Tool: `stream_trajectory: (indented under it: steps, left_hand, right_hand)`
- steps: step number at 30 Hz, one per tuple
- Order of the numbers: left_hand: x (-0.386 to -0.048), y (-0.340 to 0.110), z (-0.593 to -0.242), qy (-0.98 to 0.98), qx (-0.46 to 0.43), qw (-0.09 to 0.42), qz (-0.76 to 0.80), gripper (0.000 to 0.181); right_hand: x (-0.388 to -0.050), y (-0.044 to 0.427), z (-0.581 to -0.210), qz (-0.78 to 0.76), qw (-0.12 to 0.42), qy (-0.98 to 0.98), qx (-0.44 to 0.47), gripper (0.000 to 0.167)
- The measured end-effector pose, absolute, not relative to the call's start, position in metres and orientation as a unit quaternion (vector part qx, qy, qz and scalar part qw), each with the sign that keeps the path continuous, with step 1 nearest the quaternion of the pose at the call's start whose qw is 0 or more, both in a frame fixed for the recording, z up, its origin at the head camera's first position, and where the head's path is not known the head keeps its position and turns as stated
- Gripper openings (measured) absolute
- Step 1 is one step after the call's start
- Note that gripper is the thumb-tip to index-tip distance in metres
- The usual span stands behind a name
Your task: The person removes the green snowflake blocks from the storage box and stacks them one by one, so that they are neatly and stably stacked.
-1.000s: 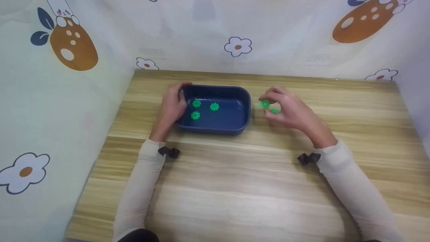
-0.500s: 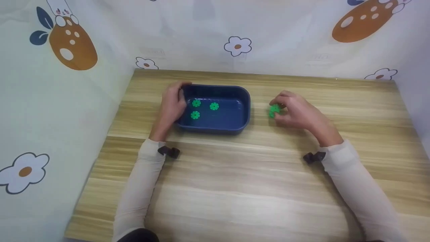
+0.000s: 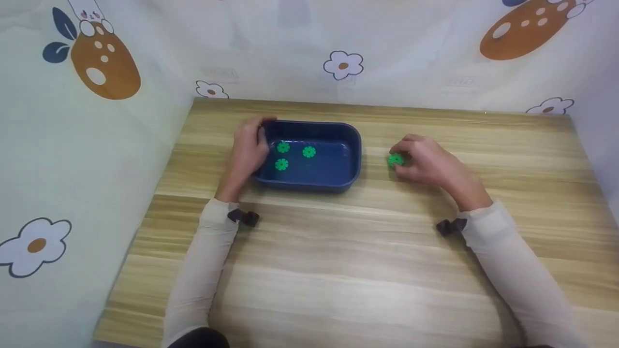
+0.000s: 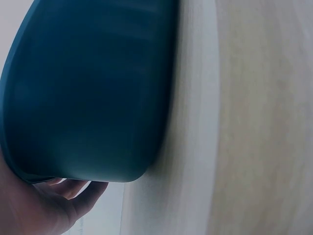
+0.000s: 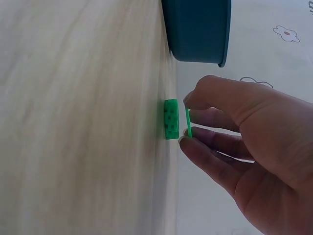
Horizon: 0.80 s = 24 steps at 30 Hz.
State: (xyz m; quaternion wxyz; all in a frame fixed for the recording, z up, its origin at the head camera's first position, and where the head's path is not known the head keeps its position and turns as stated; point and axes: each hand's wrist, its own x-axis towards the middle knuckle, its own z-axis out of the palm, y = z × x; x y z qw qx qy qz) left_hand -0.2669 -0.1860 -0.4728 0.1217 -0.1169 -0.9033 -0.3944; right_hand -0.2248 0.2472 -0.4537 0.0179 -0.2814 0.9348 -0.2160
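Observation:
My left hand (image 3: 249, 152) grips the left end of a dark blue rectangular bin (image 3: 309, 183), thumb on the inner side of the rim. In the left wrist view its fingers (image 4: 88, 198) lie along the outside of the bin's end wall. To the right of the bin, my right hand (image 3: 423, 157) pinches a thin green notched disc (image 5: 189, 122) by its edges. Just beneath that disc, a short stack of green discs (image 5: 171, 119) stands on the table, with a narrow gap between. From the head view the held disc covers most of the stack.
Inside the bin, three green notched discs (image 3: 309, 152) lie apart, toward its left half. The wood-grain table (image 3: 329, 251) meets patterned cloth walls (image 3: 396, 63) at the back and sides. Each cuff carries a small black camera (image 3: 244, 217).
My right hand has moved right and slightly down with the green disc, from near the bin to over the stack. The left hand and the bin have stayed put.

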Motion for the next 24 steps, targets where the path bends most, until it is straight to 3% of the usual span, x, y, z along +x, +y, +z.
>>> stream_trajectory:
  steps: [13, 24]
  left_hand:
    - [-0.2658, -0.1862, -0.4726, -0.906, -0.119, 0.125, -0.387, 0.042]
    - [-0.2657, -0.1862, -0.4723, -0.907, -0.116, 0.124, -0.386, 0.041]
  right_hand:
    - [-0.2239, 0.2460, -0.4542, -0.210, 0.020, 0.939, -0.273, 0.028]
    - [-0.2236, 0.2519, -0.4538, -0.211, 0.047, 0.937, -0.275, 0.039]
